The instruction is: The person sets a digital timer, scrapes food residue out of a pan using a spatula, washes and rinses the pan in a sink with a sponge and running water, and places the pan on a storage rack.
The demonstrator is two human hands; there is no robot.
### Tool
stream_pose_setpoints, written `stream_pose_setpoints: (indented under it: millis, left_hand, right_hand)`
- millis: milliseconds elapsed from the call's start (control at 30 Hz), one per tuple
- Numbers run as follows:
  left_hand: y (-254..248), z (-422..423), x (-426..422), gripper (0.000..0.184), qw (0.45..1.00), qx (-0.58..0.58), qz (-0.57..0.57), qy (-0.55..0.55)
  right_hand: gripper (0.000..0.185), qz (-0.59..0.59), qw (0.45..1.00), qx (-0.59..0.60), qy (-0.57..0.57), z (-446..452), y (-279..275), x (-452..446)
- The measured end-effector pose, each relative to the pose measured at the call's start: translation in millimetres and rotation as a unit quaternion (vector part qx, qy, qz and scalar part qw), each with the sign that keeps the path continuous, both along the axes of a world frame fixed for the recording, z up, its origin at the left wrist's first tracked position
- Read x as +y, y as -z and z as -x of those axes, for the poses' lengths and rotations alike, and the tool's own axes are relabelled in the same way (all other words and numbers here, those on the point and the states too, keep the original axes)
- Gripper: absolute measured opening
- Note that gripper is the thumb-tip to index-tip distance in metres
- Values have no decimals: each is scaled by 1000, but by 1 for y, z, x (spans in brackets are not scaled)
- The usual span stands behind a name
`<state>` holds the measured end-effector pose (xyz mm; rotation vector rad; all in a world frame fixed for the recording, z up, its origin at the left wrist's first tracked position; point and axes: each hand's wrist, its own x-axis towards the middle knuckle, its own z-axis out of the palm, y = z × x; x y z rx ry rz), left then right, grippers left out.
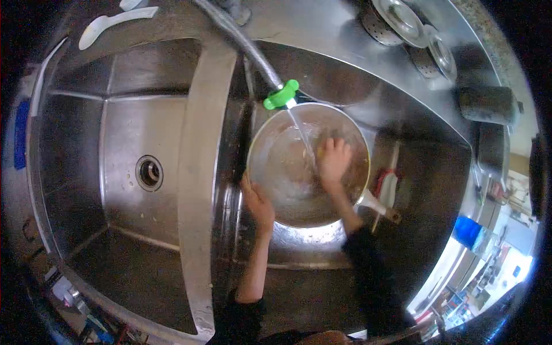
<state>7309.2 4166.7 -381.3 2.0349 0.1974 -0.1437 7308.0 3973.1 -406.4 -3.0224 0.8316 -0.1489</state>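
A large round metal pan [287, 207] sits in the right-hand sink basin with water in it. My left hand [259, 206] grips its left rim, fingers at the outer side. Inside the pan, my right hand [335, 164] presses toward the wet surface with bent fingers. A small yellowish patch and a dark blur show by those fingertips, but what they hold is unclear. Water runs into the pan from a hose [247, 49] with a green fitting [282, 95]. At the pan's lower right, a pale handle with a brown end [379, 209] sticks out.
A red-and-white object [388, 187] lies in the basin right of the pan. Left of the divider [202, 144] is another basin with a drain [149, 173]. A white spoon [109, 26] rests on the back ledge; perforated metal containers [385, 29] stand at the back right.
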Motion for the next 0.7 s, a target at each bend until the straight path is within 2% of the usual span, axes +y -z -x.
stream_pose_setpoints:
  millis: [33,67,133,167,200,233,267,300,333,367,400,433,467,533,567,600,633,667,700]
  left_hand:
    - [1,-1,-2,35,1000,-3,0,4]
    - [2,-1,-3,37,1000,-19,-1,1]
    - [2,2,-1,39,999,-35,0,5]
    - [4,1,0,40,997,-62,-28,22]
    - [5,-1,0,40,994,-91,-53,35]
    - [-1,-2,-1,40,994,-97,-44,34]
    - [-9,-2,-3,40,998,-65,-17,17]
    - [-12,-1,-2,40,1000,-30,8,3]
    - [12,6,2,39,994,-108,-13,-6]
    - [5,9,0,39,995,-96,-12,-7]
    - [-1,9,0,39,996,-74,-49,-15]
    - [-10,1,-2,40,994,-59,-84,-25]
    - [-16,-2,-5,40,993,-87,-47,-57]
    - [-13,-4,-7,40,990,-101,-62,-79]
    - [-13,-3,-9,41,985,-119,-83,-94]
    - [-14,-2,-9,41,986,-113,-76,-101]
    - [-16,-1,-9,41,985,-127,-66,-94]
    - [-17,-3,-10,41,984,-146,-59,-84]
    - [-10,-2,-9,41,983,-154,-60,-83]
  right_hand:
    - [21,-46,994,-38,93,-17,9,14]
    - [18,-187,974,82,94,-45,-25,30]
    - [20,-298,919,256,-27,-62,-26,83]
    - [25,-262,903,306,-146,-50,11,105]
    - [25,-255,908,300,-143,-43,15,97]
    - [25,-274,896,102,-335,-34,13,82]
    - [26,-272,814,-98,-504,-27,18,67]
    - [28,-200,815,-52,-542,-37,29,49]
    - [30,-134,807,-3,-575,-52,41,28]
    - [31,-144,868,163,-446,-74,0,8]
    - [32,-147,887,321,-297,-87,-46,-7]
    - [30,-36,934,167,-315,-61,-15,-36]
    - [29,79,943,6,-323,-34,14,-68]
    - [29,201,941,112,-248,29,-29,-64]
    - [29,144,959,162,-180,69,-25,-54]
    - [28,63,963,258,-53,99,-14,-30]
    - [25,14,943,328,-51,125,3,-3]
    - [23,-146,944,289,-55,118,-1,33]
    - [21,-306,917,252,-44,109,-6,69]
